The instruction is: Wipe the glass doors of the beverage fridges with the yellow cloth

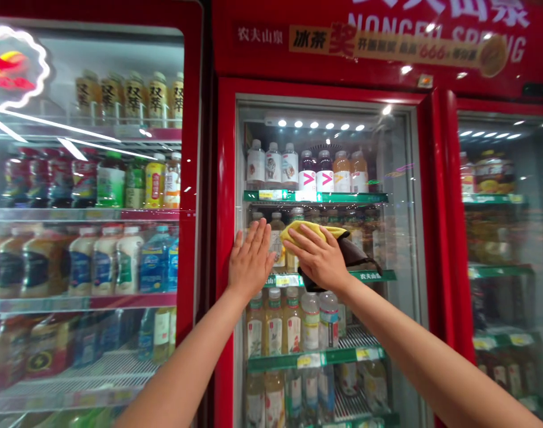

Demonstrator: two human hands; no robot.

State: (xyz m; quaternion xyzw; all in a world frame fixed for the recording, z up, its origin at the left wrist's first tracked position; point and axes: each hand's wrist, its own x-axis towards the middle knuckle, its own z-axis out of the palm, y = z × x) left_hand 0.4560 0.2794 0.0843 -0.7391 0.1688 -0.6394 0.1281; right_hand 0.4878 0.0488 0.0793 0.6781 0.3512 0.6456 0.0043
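A glass-doored drinks fridge with a red frame stands in front of me. Flat against the left part of its glass lies my left hand, fingers stretched upward and nothing in it. My right hand presses a yellow and dark cloth to the glass, fingers spread over the yellow side. The dark part of the cloth hangs out to the right and below the hand. Behind the glass, bottles stand on shelves with green edges.
Another fridge full of bottles is on the left, with bright reflections on its glass. A third red-framed door stands on the right. A red sign panel runs above.
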